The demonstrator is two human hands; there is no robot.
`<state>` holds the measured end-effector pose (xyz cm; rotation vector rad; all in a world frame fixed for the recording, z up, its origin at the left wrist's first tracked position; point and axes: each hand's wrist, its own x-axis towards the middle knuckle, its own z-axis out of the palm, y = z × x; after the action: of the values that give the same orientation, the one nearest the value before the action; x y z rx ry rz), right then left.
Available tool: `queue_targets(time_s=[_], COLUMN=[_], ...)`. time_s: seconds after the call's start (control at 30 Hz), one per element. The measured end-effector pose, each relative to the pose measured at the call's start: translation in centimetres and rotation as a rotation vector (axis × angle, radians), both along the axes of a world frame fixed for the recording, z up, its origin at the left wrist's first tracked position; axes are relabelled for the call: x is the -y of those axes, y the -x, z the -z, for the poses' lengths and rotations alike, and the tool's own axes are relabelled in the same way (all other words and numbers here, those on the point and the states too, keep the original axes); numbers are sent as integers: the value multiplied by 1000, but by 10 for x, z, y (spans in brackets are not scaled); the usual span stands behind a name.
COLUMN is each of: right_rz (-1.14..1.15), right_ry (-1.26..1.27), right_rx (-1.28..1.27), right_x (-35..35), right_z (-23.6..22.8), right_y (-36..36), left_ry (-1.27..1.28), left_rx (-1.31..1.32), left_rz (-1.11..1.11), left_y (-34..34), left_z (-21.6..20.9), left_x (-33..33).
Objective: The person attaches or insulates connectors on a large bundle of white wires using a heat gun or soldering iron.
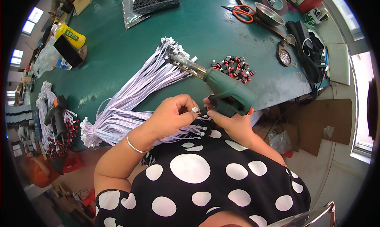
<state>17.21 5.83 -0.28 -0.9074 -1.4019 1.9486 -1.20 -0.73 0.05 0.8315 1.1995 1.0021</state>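
My left hand [174, 113] is closed in a pinch on a small white connector [194, 110]. Beside it, my right hand [233, 126] is closed around the handle of a green heat gun [229, 86], the thumb in front and most fingers hidden behind it. The gun's metal barrel points up and left, over a bundle of flat white cables [138, 80] with white connectors. Another bundle of white cables [105, 128] lies across it, reaching under my left forearm. To the right of the barrel lies a pile of small black-and-red parts [235, 69].
On the green table [198, 25] stand a clear tub [158, 1] of black pieces, a phone [69, 51] and a yellow bottle [71, 35]. Orange-handled scissors [242, 14] and a metal bowl [269, 14] lie far right. A glue gun [57, 116] rests on cables at left.
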Motion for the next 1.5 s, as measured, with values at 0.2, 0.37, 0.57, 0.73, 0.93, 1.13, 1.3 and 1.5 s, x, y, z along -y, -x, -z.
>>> queue_targets(time_s=[0.2,0.37,0.57,0.73,0.93,1.13,1.3,1.5], right_rz=[-104,-41,92,97,60,51,39,108], right_ry=[38,47,131,109,23,30,59,50], right_rx=[156,220,63,84,109,121,112,17], right_x=[2,3,3,6,7,10,9,12], right_z=[-9,-9,3,8,4,1,2,6], right_y=[-2,2,1,-1,-5,-7,-9,-11], left_ry=[37,20,-419,-339,-288,-280,-351,-337], left_rx=[19,-154,-536,-643,-642,-626,-668,-675], left_rz=[93,-101,37,42,104,125,72,81], left_y=[7,3,8,4,4,-5,-11,-19], left_z=[-4,-11,-5,-17,-17,-23,-20,-21], left_x=[-1,-1,4,2,1,-4,-6,-10])
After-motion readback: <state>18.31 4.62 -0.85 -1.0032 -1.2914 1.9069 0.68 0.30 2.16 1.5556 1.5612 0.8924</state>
